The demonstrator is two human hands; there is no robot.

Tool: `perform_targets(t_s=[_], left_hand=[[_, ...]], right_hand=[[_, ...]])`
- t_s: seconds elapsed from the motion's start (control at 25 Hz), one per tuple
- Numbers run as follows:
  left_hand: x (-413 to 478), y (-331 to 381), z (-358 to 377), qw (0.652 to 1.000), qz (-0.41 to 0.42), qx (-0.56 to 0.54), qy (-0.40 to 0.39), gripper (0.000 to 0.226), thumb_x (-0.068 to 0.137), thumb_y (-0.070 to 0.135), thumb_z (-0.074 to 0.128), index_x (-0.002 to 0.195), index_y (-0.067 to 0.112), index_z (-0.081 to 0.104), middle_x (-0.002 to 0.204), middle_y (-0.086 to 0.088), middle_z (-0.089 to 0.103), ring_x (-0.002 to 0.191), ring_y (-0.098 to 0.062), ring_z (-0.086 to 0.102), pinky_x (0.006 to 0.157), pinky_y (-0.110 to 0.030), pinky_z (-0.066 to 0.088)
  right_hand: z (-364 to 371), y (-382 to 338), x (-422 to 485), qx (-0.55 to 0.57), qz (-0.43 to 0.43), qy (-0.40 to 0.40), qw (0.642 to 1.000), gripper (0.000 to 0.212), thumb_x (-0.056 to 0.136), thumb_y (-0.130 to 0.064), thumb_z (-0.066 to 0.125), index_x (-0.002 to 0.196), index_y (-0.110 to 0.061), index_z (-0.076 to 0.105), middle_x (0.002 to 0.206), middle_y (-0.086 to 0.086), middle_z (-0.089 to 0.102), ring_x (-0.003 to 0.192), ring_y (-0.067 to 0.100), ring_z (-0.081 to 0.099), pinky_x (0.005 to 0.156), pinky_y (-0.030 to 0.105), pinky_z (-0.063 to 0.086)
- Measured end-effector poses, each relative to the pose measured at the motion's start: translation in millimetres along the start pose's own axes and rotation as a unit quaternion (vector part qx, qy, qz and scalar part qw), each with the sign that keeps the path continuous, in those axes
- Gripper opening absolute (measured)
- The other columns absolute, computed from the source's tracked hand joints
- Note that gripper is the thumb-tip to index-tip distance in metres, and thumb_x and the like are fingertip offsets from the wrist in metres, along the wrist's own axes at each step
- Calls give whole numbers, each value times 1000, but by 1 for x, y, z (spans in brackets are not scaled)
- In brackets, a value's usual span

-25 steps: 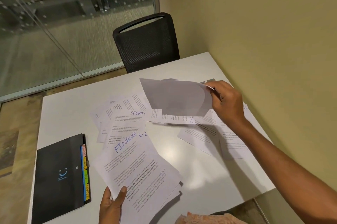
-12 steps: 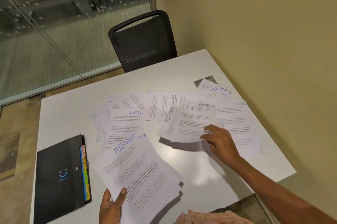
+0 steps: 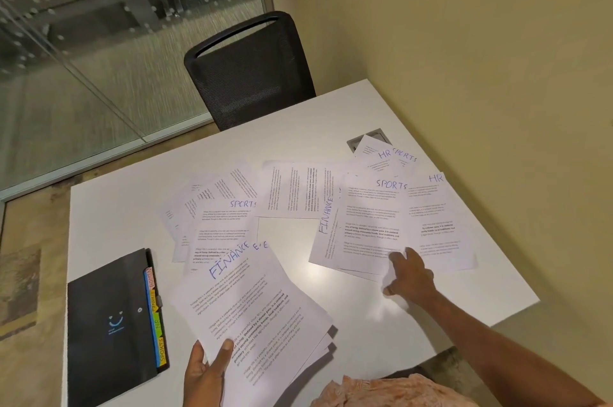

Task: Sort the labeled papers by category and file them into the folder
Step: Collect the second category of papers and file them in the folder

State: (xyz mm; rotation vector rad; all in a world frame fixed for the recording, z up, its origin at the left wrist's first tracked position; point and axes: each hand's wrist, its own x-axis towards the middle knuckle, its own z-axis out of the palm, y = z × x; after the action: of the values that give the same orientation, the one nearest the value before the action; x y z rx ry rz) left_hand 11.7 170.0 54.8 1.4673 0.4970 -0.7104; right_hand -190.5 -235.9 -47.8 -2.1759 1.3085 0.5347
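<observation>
One hand (image 3: 207, 370) grips the FINANCE stack (image 3: 252, 310).

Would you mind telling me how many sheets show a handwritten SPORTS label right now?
3: one SPORTS sheet left of centre, one on the right pile above the right hand, one at the far right. Overlapped sheets may hide more.

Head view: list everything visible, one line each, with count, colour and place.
Table: one, white, centre.
Loose papers: several, white with blue handwritten labels, spread across the table.
Held stack: one, white, top sheet marked FINANCE, near edge.
Folder: one, black with coloured tabs, closed, table's near left.
Chair: one, black, far side.
Left hand: grips the stack's lower edge.
Right hand: fingers on a SPORTS sheet's near edge.
</observation>
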Motion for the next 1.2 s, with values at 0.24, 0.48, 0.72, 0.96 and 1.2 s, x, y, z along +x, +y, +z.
perform_targets(t_s=[0.24,0.48,0.72,0.96,1.2], left_hand=[[2,-1,5,1000,12,-8,6,50,97,-7,67,144,9,61,137,-18,70,92,-12,79,86,-26,61],[-2,3,8,1000,2,15,15,49,98,-5,66,143,12,61,134,-16,71,91,-16,79,79,-26,64],[-14,8,3,999,-29,22,37,50,100,3,66,146,23,59,136,-11,71,126,-41,66,107,-60,52],[-34,11,-12,999,-40,-1,30,51,101,3,65,142,33,61,131,1,76,120,-34,71,102,-63,54],[-45,5,-28,999,-34,-2,26,49,101,1,62,140,31,61,131,0,75,123,-33,70,109,-62,49]], right_hand=[[16,9,-10,-21,-32,127,991,80,67,-40,88,134,-14,52,135,12,49,110,38,59,76,49,59],[29,-45,-12,-186,-232,102,949,54,66,-16,71,119,-11,64,124,14,63,101,37,65,75,46,53],[39,-139,9,-241,-284,62,926,38,74,-33,76,104,-11,65,110,15,62,96,35,61,75,45,49],[56,-162,22,-239,-245,45,939,59,74,-22,69,128,-3,55,127,23,57,105,39,56,86,48,50],[57,-172,26,-208,-234,80,946,56,74,-12,68,127,-1,59,117,19,62,97,36,60,80,45,51]])
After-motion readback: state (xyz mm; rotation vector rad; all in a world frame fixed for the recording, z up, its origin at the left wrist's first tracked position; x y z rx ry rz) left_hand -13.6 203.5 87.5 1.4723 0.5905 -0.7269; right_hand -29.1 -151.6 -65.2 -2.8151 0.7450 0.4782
